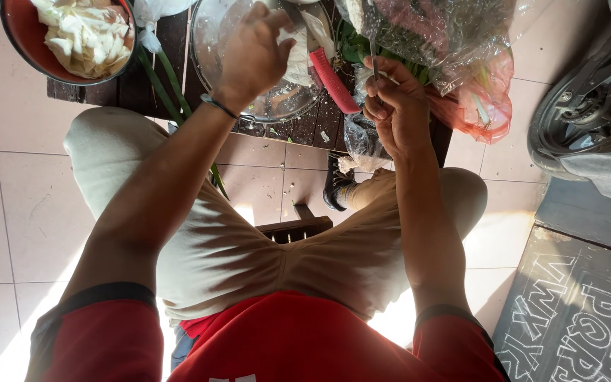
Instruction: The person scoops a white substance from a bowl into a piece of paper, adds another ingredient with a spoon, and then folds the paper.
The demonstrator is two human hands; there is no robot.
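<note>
Red sleeves and pale shorts fill the foreground. Further out, the left hand (252, 53) hovers curled over a glass bowl (270, 85) on the dark wooden table (143, 78), fingers bunched together; whether it pinches anything, I cannot tell. Just beside it lies a red-handled knife (332, 79). The right hand (394, 106) pinches a thin green stalk (375, 67) below the plastic bag of greens (440, 35).

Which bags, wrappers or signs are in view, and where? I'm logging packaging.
Clear plastic bag: top right on the table, crumpled, holding greens.
Red plastic bag: beneath the clear one, translucent.
Dark board: bottom right on the floor, chalk-white lettering.
</note>
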